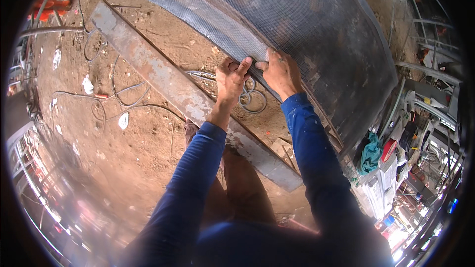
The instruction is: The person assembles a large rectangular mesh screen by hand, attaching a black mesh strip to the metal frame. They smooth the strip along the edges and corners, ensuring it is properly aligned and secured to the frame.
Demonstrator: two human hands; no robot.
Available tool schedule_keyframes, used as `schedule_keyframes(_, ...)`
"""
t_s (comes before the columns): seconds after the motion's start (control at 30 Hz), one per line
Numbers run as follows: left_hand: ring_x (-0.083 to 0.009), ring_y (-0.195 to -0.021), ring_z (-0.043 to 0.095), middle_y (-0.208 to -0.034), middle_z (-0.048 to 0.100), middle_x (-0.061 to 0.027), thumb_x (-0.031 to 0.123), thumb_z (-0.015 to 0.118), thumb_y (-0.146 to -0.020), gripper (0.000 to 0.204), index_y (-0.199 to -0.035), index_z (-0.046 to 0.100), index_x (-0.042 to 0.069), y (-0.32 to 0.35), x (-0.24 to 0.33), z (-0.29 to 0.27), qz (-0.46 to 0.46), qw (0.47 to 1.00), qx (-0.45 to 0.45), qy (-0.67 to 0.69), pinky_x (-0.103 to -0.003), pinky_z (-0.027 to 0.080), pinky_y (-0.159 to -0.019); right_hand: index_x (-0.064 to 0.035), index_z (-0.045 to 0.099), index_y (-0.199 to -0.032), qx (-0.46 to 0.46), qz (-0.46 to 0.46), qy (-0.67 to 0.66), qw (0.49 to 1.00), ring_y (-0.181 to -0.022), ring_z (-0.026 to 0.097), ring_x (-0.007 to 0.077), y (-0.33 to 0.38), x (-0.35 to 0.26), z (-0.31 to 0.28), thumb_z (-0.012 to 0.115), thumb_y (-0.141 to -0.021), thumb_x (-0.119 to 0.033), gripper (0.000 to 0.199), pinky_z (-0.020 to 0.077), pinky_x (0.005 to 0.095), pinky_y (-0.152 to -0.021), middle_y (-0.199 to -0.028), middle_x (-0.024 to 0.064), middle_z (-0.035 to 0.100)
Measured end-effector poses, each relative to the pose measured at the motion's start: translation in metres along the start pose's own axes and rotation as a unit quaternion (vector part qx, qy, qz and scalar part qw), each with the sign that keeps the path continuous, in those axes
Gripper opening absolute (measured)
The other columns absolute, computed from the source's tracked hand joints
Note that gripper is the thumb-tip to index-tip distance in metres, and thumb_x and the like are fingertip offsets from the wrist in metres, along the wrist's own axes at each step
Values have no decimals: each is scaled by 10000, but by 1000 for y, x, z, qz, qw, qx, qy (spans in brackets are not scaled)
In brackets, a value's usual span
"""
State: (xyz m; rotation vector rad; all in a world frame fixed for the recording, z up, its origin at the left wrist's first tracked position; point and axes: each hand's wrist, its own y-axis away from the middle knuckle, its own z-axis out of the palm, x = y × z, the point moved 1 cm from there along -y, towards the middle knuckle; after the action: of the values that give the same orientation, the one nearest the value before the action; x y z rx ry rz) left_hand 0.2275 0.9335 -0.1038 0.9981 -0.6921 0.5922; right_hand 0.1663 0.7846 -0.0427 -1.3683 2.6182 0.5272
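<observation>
Both our bare hands work at the near edge of a dark mesh sheet [341,29], which spreads ahead and to the right of us over the dirt floor [69,133]. A narrow rusty strip [236,13] lies along the sheet, a little in from that edge.

Left hand [231,78]: fingers curled, thumb laid over; it seems to pinch the mesh edge. Right hand [282,71]: just beside it, back upward, thumb pointing at the left thumb, fingers over the strip. We cannot tell whether it grips or only presses, since its fingertips are hidden.

On handling, our judgement: pinch the edge between thumb and the side of the finger, clear of any cut wire ends, which may prick bare skin. Best to steady the strip with the right palm while the left works the edge, in short, even stretches, so the mesh does not kink.

Footing matters too. A rusty steel beam [148,64] slants across the ground below our left forearm, and cable loops [253,112] lie between it and the mesh. We had better plant our feet clear of both before leaning harder.
</observation>
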Motion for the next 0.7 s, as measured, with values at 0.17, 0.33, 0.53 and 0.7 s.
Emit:
schedule_keyframes(0.17, -127, -851, 720, -944, 669, -29, 295, 944, -1017, 437, -1044, 626, -4, -4, -7, -1, 13, 999, 31, -35, -337, 683, -766, -18, 774, -1276, -29, -6, 8, 1000, -1119, 819, 439, -5, 2, 1, 792, -1083, -405, 433, 670, 556, -939, -1133, 233, 841)
schedule_keyframes(0.33, -108, -793, 672, -895, 622, 5, 325, 959, -1005, 471, -1052, 620, 1, -8, -13, -4, 27, 995, 44, -82, -314, 635, -700, -13, 769, -1276, -55, 15, 4, 998, -1148, 818, 436, -8, -2, -2, 782, -1089, -426, 453, 672, 560, -943, -1155, 238, 841)
schedule_keyframes(0.53, -98, -793, 598, -883, 574, 11, 362, 958, -1006, 472, -1019, 622, 31, 13, -3, 12, -19, 1000, 6, 4, -324, 619, -739, -5, 771, -1284, -90, 34, -7, 995, -1164, 814, 453, -14, 5, -3, 779, -1090, -420, 458, 681, 556, -949, -1183, 251, 836)
schedule_keyframes(0.7, -98, -759, 544, -850, 497, 37, 329, 929, -1036, 427, -1042, 631, 23, 14, -3, 10, -23, 999, 6, -36, -328, 594, -729, -3, 775, -1286, -86, 45, -6, 995, -1166, 811, 458, -18, 8, 5, 779, -1089, -417, 459, 677, 559, -953, -1216, 250, 832)
